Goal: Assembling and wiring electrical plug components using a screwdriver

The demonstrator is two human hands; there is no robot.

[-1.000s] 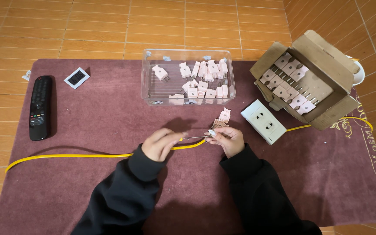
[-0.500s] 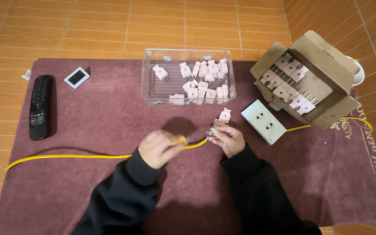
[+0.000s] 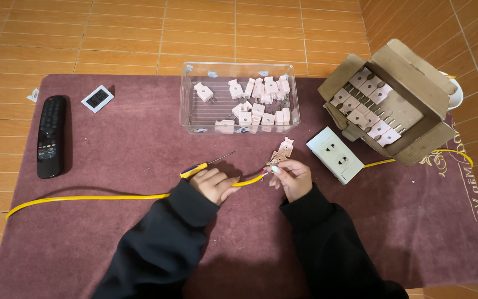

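Two hands at work, both in black sleeves, low centre of the maroon mat. Left hand is closed around the yellow cable and also has the screwdriver under its fingers: yellow-blue handle at the knuckles, shaft pointing up-right, tip free on the mat. Right hand pinches the opened pale pink plug at fingertips; plug halves look splayed, copper contacts showing. Cable end runs from the left hand straight into the plug area; can't tell whether the wire is seated in a terminal, too small.

Cable path: from the mat's left edge, along the mat, through the left hand to the plug. A second yellow stretch shows right of the white double socket, looping toward the mat's right edge.

Surroundings:
- Clear plastic bin just above the hands, holding a loose pile of the same pink plugs, mostly on its right side.
- Cardboard box top right, flaps open, plugs lined up inside in rows. Socket sits touching or just beside its lower-left corner.
- Black remote far left, upright along the mat edge.
- Small white digital display unit near the remote's top, tilted.
- White round object behind the box, mostly hidden.

Mat lies on an orange tiled floor.
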